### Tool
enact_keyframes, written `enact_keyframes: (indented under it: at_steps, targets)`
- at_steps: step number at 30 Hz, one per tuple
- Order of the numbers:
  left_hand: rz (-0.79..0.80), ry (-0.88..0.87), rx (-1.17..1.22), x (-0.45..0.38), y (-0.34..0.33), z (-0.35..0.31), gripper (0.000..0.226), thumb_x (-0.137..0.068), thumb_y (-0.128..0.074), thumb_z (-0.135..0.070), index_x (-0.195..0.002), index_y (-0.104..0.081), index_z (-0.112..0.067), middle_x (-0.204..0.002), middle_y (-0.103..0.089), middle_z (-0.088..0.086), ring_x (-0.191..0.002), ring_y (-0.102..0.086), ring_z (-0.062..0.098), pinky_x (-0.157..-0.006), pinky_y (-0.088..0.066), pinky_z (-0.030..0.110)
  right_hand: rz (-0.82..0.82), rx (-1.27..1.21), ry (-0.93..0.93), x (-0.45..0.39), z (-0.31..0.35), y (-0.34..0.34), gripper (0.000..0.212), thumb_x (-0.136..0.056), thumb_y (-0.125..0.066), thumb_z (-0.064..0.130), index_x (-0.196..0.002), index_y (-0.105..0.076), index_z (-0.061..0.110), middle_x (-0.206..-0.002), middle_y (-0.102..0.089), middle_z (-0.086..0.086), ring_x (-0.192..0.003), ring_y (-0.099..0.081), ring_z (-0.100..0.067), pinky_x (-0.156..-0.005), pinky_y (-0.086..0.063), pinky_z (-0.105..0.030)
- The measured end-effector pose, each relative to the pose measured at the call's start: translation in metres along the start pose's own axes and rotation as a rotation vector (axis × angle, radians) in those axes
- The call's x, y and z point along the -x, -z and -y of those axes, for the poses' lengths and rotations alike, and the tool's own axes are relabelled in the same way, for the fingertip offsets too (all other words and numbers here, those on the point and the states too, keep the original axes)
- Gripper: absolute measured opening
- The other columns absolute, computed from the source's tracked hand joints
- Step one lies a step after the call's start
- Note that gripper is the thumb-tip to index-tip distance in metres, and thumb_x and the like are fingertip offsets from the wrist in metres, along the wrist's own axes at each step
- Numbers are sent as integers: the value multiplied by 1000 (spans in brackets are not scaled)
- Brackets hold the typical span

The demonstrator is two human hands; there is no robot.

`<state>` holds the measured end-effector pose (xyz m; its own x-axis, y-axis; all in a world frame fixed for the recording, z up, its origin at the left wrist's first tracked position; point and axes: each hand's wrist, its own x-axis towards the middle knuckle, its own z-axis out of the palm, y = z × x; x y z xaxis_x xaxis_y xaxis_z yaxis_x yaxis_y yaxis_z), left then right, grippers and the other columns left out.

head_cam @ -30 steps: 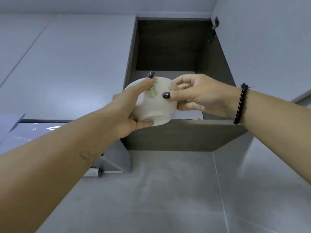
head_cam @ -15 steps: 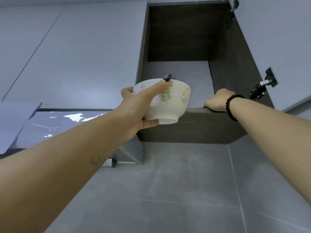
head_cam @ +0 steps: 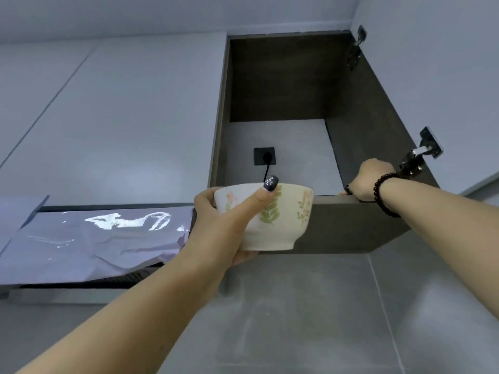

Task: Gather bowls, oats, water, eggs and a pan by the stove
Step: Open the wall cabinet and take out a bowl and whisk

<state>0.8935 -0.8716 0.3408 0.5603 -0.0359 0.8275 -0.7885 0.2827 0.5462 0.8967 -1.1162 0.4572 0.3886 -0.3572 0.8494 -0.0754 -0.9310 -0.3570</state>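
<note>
**One bowl in hand, a second reach into the cupboard**

While the view tilts up at the wall cupboards, the nearest thing is the left forearm rising from the lower left, and at its end the left hand [head_cam: 216,222] grips a cream bowl [head_cam: 272,217] printed with green leaves and pale flowers. Its thumb lies up the near wall to the rim, the palm cups the foot, and the other fingers wrap round the far side. The bowl stands upright, mouth up, held in the air just in front of the lower front edge of the open cupboard [head_cam: 337,225].

Further right and a little deeper, the right hand [head_cam: 370,179], with a dark bead bracelet [head_cam: 384,195] at the wrist, rests on the cupboard's floor edge, just beside the door hinge [head_cam: 421,155]. Its fingers curl over the lip and out of sight; whether they have hold of anything I cannot tell.

Whatever lies on the cupboard floor is hidden by that lip. If another bowl sits there, it is beyond and below the right fingers, so the right hand is the nearer and the free one, while the left is taken up.

Behind, a black socket [head_cam: 264,156] with a plugged cable sits on the back wall, and a foil-wrapped hood [head_cam: 94,236] runs off left.
</note>
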Motion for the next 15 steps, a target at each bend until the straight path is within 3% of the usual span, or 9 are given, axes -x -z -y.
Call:
enact_keyframes:
  at_steps: [2, 5, 8, 10, 15]
  targets:
    - [-1, -15, 8, 3, 1, 4, 96, -32, -87, -57, -116, -45, -37, -119, -62, 1, -103, -68, 23, -76, -60, 47, -135, -108, -28, -6, -9, -7, 27, -92, -61, 24, -76, -60, 3, -69, -53, -9, -57, -49, -21, -44, -31, -24]
    - [-4, -23, 5, 8, -2, 6, 99, -32, -87, -57, -118, -45, -35, -117, -63, 1, -101, -69, 22, -75, -60, 47, -299, -322, -6, -2, -17, 2, 26, -95, -57, 24, -87, -69, 3, -71, -62, -14, -55, -52, -23, -45, -33, -24]
    - [-14, -22, 1, 12, -7, 4, 104, -31, -90, -57, -121, -45, -34, -116, -64, 1, -99, -70, 21, -75, -60, 48, -372, -578, 27, 6, -25, 17, 29, -96, -55, 28, -88, -70, 5, -80, -70, -11, -71, -65, -24, -63, -54, -32]
    - [-11, -22, -14, 16, -9, 0, 107, -32, -90, -57, -125, -43, -33, -118, -63, 3, -101, -69, 22, -77, -60, 48, -399, -736, 42, 13, -30, 25, 26, -95, -57, 29, -86, -71, 9, -77, -72, -5, -76, -69, -20, -75, -59, -39]
    - [-4, -12, -39, 32, -23, -6, 104, -45, -93, -51, -131, -38, -27, -120, -60, 2, -102, -67, 19, -77, -60, 47, -349, -1077, 85, 40, -37, 48, 21, -94, -57, 21, -75, -65, 18, -71, -66, -2, -60, -61, -12, -52, -50, -19]
